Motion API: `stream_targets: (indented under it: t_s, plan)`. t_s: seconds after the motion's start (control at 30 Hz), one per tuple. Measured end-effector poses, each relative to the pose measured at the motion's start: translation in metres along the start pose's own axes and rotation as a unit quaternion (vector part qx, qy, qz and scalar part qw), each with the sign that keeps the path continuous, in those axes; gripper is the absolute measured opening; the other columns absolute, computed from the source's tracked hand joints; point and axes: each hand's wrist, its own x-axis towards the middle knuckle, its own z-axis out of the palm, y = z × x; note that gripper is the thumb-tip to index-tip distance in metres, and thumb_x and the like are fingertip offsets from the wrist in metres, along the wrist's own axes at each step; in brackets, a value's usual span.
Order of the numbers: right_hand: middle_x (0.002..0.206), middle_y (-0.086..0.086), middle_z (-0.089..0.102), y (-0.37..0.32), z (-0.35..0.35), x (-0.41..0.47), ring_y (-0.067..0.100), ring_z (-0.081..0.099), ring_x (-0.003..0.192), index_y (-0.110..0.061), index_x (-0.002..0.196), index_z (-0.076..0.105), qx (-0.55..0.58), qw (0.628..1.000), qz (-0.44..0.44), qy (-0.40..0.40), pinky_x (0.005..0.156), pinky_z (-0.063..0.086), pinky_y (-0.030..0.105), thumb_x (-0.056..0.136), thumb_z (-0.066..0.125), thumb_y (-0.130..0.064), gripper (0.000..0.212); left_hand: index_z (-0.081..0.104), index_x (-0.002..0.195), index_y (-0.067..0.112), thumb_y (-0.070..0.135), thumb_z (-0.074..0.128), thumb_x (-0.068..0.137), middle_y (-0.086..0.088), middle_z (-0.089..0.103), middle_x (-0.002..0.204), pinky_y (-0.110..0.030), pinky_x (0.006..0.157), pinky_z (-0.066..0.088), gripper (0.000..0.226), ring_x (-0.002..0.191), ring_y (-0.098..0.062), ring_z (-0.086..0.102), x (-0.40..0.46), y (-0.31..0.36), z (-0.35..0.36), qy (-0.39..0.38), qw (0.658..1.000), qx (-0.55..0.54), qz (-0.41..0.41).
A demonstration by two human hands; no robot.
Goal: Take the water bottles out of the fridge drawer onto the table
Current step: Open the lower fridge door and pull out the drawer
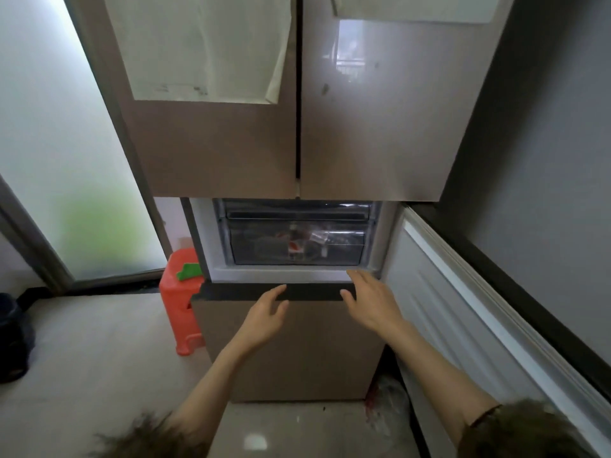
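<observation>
The fridge's middle compartment stands open, its door [463, 309] swung out to the right. Inside sits a clear plastic drawer [344, 246], pushed in. Through its front I make out water bottles [295, 242] with red-and-white labels, lying blurred inside. My left hand [264, 312] hovers open in front of the lower fridge door, below the drawer. My right hand [370, 299] is open too, fingers spread, near the compartment's lower right corner. Neither hand touches the drawer. No table is in view.
The brown upper fridge doors [363, 127] are closed, with white paper stuck on them. An orange plastic stool [180, 302] with a green item stands left of the fridge. A frosted glass door [66, 160] fills the left. A dark object [13, 345] sits on the floor at far left.
</observation>
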Motion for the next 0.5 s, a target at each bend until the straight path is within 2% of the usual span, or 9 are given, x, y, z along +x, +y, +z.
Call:
stream_targets:
  t_s: [0.07,0.1,0.17,0.2,0.27,0.37,0.43,0.5]
  plan:
    - [0.152,0.007,0.029,-0.014,0.019,0.038,0.023,0.028,0.139,-0.013,0.145,0.025,0.112,0.993,0.015,-0.027,0.114,0.024,0.038,0.098,0.039,-0.031,0.052,0.029,0.142,0.018,0.022,0.043,0.096,-0.006,0.03,0.149,-0.031,0.109,0.028,0.048,0.135,-0.02,0.033,0.037,-0.022,-0.015,-0.001,0.999,-0.037,-0.027]
    - [0.153,0.006,0.027,-0.02,0.026,0.055,0.023,0.027,0.14,-0.013,0.146,0.024,0.197,0.979,0.042,-0.046,0.113,0.024,0.036,0.099,0.04,-0.028,0.052,0.028,0.143,0.017,0.021,0.042,0.097,-0.006,0.03,0.15,-0.032,0.11,0.028,0.049,0.136,-0.02,0.032,0.055,-0.031,-0.022,-0.001,0.996,-0.079,-0.05]
    - [0.152,0.005,0.027,-0.029,0.037,0.088,0.022,0.029,0.139,-0.014,0.146,0.024,0.377,0.915,0.127,-0.068,0.111,0.026,0.034,0.099,0.039,-0.024,0.051,0.027,0.143,0.016,0.02,0.041,0.097,-0.006,0.029,0.15,-0.037,0.111,0.028,0.048,0.136,-0.022,0.031,0.091,-0.044,-0.035,0.003,0.972,-0.208,-0.113]
    - [0.151,0.006,0.029,-0.03,0.042,0.103,0.022,0.031,0.138,-0.013,0.146,0.026,0.468,0.863,0.173,-0.074,0.111,0.027,0.035,0.099,0.039,-0.021,0.049,0.026,0.144,0.016,0.02,0.04,0.098,-0.006,0.029,0.151,-0.04,0.111,0.029,0.048,0.137,-0.022,0.03,0.107,-0.049,-0.04,0.002,0.946,-0.291,-0.146]
    - [0.149,0.008,0.033,-0.03,0.052,0.131,0.024,0.034,0.135,-0.011,0.144,0.028,0.639,0.726,0.24,-0.079,0.112,0.027,0.039,0.099,0.04,-0.017,0.047,0.023,0.144,0.018,0.022,0.037,0.099,-0.007,0.028,0.151,-0.044,0.109,0.03,0.048,0.136,-0.023,0.031,0.137,-0.055,-0.044,0.001,0.878,-0.44,-0.189]
    - [0.148,0.012,0.034,-0.022,0.061,0.171,0.028,0.034,0.136,-0.007,0.142,0.029,0.797,0.528,0.287,-0.053,0.113,0.025,0.044,0.099,0.039,-0.021,0.046,0.023,0.145,0.015,0.03,0.034,0.099,-0.009,0.031,0.149,-0.047,0.106,0.03,0.05,0.136,-0.026,0.031,0.178,-0.06,-0.043,0.029,0.758,-0.609,-0.232]
    - [0.148,0.013,0.033,-0.018,0.061,0.193,0.029,0.032,0.137,-0.008,0.142,0.03,0.847,0.431,0.308,-0.041,0.112,0.024,0.045,0.1,0.036,-0.029,0.047,0.021,0.145,0.013,0.037,0.03,0.099,-0.013,0.025,0.151,-0.05,0.108,0.024,0.052,0.139,-0.029,0.024,0.201,-0.058,-0.041,0.044,0.687,-0.682,-0.247]
    - [0.145,0.014,0.037,-0.012,0.062,0.213,0.031,0.034,0.135,-0.009,0.141,0.031,0.878,0.358,0.314,-0.034,0.109,0.027,0.046,0.098,0.035,-0.038,0.052,0.019,0.146,0.013,0.042,0.025,0.098,-0.015,0.02,0.153,-0.052,0.113,0.015,0.056,0.141,-0.032,0.017,0.221,-0.057,-0.04,0.058,0.649,-0.714,-0.256]
